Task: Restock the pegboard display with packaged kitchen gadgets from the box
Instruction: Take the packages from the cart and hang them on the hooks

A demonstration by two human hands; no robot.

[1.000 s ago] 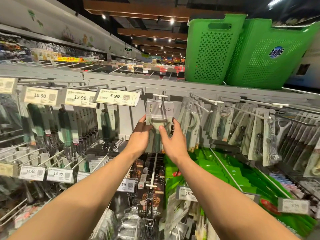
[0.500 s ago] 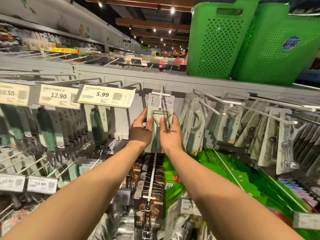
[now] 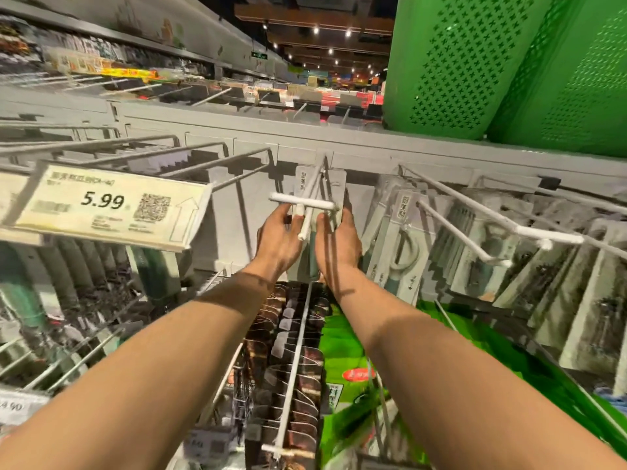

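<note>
Head view. Price tag [image 3: 101,206] at left reads "5.99", with QR code and arrow beside the figure; smaller print blurred. Carded pack [image 3: 303,184] sits far back on white-tipped peg [image 3: 305,205], close to grey back panel [image 3: 224,215]; top strip shows characters 厨美利. Same characters on neighbouring pack [image 3: 403,212] to right. Left hand [image 3: 278,240] grips pack's left edge, right hand [image 3: 339,247] grips its right edge, thumbs in front. Two green perforated baskets [image 3: 475,62] stand on grey shelf top [image 3: 237,130]. Store aisle beyond, ceiling spotlights [image 3: 315,29] lit.
</note>
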